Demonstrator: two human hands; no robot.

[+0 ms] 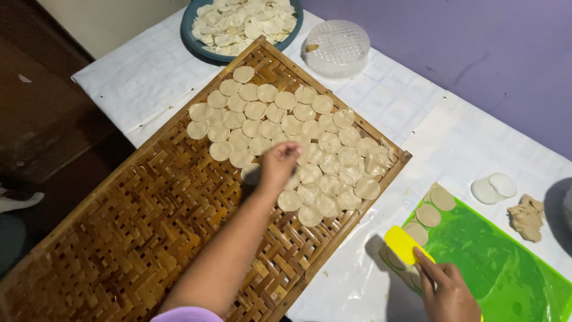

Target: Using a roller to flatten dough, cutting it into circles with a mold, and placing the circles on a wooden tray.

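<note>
Bamboo tray (149,203) under left hand (279,164); right hand (450,292) grips yellow scraper (405,243).

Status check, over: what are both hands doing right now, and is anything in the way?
Left hand over dough discs on woven tray. Right hand holds yellow scraper on green mat. Nothing blocking.

Free passage is offered by the near half of the woven bamboo tray (137,238), which is bare. The far half is blocked by dough discs (280,128); beyond it stand a blue bowl (196,48) and a plastic lid (336,48)
</note>
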